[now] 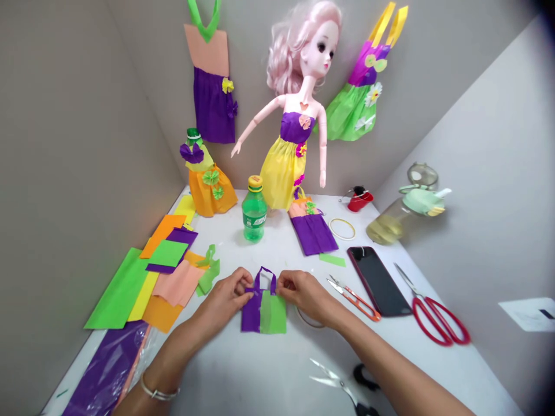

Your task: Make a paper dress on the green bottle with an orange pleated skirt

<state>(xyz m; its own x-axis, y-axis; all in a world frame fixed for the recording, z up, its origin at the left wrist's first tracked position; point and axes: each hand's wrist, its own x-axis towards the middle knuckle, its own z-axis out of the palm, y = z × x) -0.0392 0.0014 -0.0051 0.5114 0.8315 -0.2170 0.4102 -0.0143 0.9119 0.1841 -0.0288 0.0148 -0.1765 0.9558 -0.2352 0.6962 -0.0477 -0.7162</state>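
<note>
A small purple and green cloth piece (273, 314) with a purple strap loop (265, 271) at its top lies on the white table. It looks like a tiny bag or doll top. My left hand (229, 294) pinches its upper left corner between thumb and fingertips. At the upper right corner, my right hand (306, 293) is pinched on the green half near the strap. A ring (309, 319), perhaps a tape roll, is partly hidden beneath my right hand. The exact contact under the fingertips is covered.
Black-handled scissors (336, 378), orange snips (358, 300), a phone (378, 281) and red scissors (440, 318) lie at right. Cloth sheets (119, 292) are heaped at left. Behind stand a green bottle (254, 212), a dressed doll (284, 173) and a tilted jug (390, 219).
</note>
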